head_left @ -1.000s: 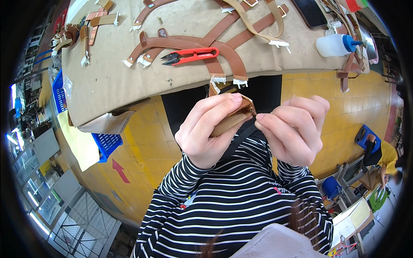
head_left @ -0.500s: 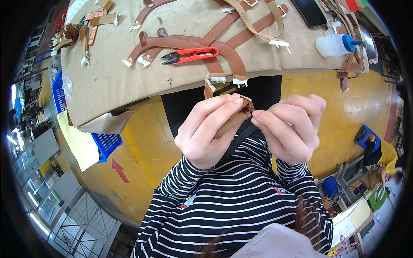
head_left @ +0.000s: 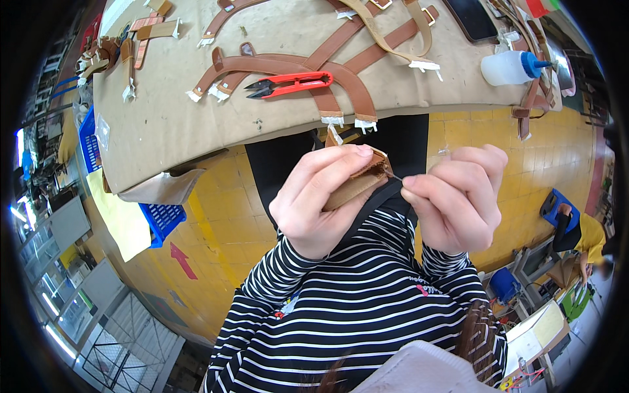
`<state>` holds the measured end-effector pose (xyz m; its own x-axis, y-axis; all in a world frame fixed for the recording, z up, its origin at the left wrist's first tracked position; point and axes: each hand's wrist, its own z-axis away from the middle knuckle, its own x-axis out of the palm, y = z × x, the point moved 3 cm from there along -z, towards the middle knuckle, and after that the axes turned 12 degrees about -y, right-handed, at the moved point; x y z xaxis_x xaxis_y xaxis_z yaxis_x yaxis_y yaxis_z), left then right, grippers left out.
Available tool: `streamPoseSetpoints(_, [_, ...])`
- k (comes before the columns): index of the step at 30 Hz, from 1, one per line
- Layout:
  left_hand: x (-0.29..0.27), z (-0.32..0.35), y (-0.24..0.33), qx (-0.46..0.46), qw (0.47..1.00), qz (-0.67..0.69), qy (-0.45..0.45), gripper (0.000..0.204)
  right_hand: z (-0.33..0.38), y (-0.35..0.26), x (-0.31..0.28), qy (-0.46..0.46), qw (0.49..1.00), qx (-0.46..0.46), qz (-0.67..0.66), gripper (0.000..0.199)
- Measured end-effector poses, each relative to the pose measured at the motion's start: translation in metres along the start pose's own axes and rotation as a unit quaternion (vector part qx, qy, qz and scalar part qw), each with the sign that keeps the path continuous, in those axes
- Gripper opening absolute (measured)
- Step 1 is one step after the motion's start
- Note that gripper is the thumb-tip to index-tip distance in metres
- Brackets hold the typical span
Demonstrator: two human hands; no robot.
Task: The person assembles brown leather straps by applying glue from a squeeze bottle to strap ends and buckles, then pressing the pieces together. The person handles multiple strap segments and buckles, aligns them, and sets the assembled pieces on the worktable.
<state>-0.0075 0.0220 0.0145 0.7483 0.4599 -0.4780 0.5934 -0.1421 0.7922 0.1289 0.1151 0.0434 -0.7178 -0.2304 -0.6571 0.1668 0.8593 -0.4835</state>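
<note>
My left hand [head_left: 321, 196] is closed around a folded brown leather strap [head_left: 357, 192], its open end turned to the right and its inside showing. Just right of it my right hand [head_left: 455, 196] is closed, thumb and forefinger pinched on a thin dark strand [head_left: 395, 176] that runs to the strap's end. Whether this is thread or a needle I cannot make out. Beyond the hands, red-handled thread snips [head_left: 291, 84] lie on the table, on top of brown leather straps [head_left: 350, 85] with white taped ends.
A covered table [head_left: 164, 118] spans the far side. A white squeeze bottle [head_left: 508, 69] with a blue cap and a black phone [head_left: 473, 18] stand or lie at its right. Blue baskets [head_left: 164, 223] are at the left, and a person in yellow [head_left: 590, 239] is far right.
My right hand has moved a little to the right, away from the strap, and a thin strand now shows between them. My left hand keeps its hold, barely shifted.
</note>
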Motion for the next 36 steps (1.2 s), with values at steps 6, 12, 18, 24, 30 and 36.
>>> streamPoseSetpoints(6, [-0.001,0.004,-0.007,-0.075,0.991,0.098,-0.042,0.046,0.0,-0.004,-0.007,0.101,0.993,-0.055,-0.006,0.019])
streamPoseSetpoints(12, [0.0,0.006,-0.012,-0.121,0.977,0.164,-0.06,0.046,0.007,0.003,-0.006,0.126,0.991,-0.03,-0.02,0.019])
streamPoseSetpoints(18, [-0.001,0.007,-0.015,-0.167,0.965,0.2,-0.019,0.042,0.03,0.071,0.015,0.21,0.961,0.181,-0.024,0.018])
streamPoseSetpoints(24, [-0.004,0.005,-0.015,-0.179,0.966,0.187,-0.013,0.039,0.06,0.126,0.012,0.121,0.956,0.264,-0.032,0.011])
streamPoseSetpoints(30, [0.0,-0.002,-0.013,-0.165,0.975,0.146,-0.014,0.035,0.069,0.147,0.012,0.049,0.963,0.246,0.097,0.012])
streamPoseSetpoints(36, [0.002,-0.009,-0.011,-0.15,0.979,0.137,-0.008,0.034,0.071,0.151,0.005,0.121,0.933,0.304,0.152,0.051])
